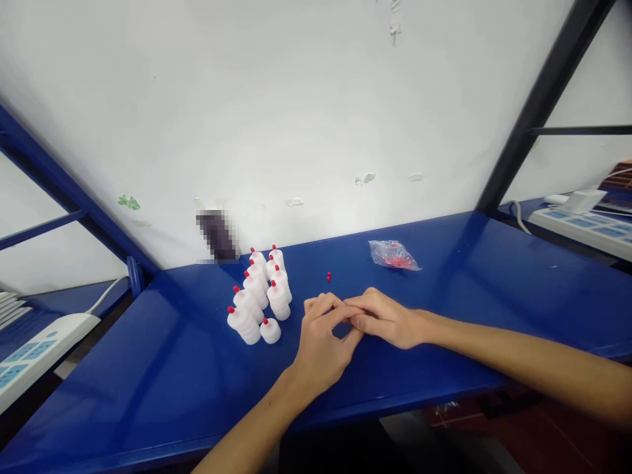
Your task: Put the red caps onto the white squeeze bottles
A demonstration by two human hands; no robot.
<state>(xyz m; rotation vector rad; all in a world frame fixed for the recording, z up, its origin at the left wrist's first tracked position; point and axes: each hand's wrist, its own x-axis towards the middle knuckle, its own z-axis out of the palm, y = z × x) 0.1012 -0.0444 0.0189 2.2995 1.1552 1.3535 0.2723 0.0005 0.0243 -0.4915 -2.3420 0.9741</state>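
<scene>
My left hand (326,336) and my right hand (388,319) meet above the blue table, fingertips pinched together. Whatever sits between the fingers is hidden or too small to make out. Left of my hands stand several white plastic bottles (254,293) with red tips, grouped in two rows. One short white bottle (270,331) with a red tip stands at the near end, closest to my left hand. Just beyond my hands lie small red caps (328,276). Farther back on the right is a clear plastic bag (394,255) with red pieces inside.
The blue table (444,263) runs up to a white wall (296,118). A dark pixelated object (218,236) leans at the wall behind the bottles. Power strips (44,349) lie at far left and right, beyond the slanted metal frame bars (536,108).
</scene>
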